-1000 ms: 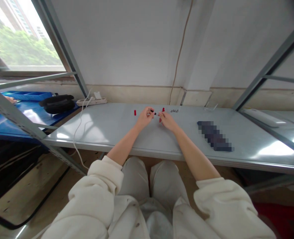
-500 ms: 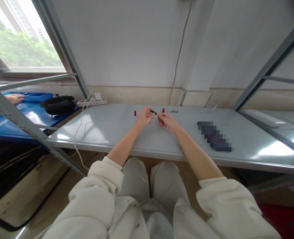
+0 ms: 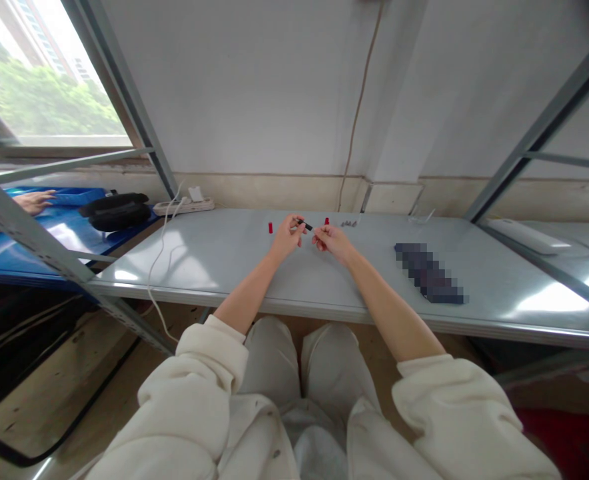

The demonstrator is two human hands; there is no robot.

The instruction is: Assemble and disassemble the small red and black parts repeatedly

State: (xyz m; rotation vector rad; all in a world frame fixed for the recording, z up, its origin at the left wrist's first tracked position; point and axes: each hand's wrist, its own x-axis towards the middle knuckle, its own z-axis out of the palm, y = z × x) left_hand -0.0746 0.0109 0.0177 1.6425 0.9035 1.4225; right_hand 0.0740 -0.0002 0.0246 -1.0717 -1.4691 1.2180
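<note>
Over the middle of the grey table (image 3: pixel 234 253), my left hand (image 3: pixel 287 236) grips a small black stick-like piece (image 3: pixel 308 227) that points toward my right hand. My right hand (image 3: pixel 330 240) has its fingertips pinched at the far end of that piece; what they hold is too small to make out. One red piece (image 3: pixel 270 228) stands left of my left hand. Another red piece (image 3: pixel 326 221) is just behind my right hand. Several small metallic parts (image 3: pixel 349 224) lie to the right of it.
A pixelated dark item (image 3: pixel 429 275) lies on the right. At the back left is a white power strip (image 3: pixel 187 205) with a cable running over the front edge. Beyond the frame post, a person's hand (image 3: pixel 35 200) rests by a blue tray (image 3: pixel 77 195) and a black case (image 3: pixel 116 212).
My two hands stay nearly in place, with the black piece tilted slightly differently and shifted a little left. The other person's hand has shifted slightly on the left.
</note>
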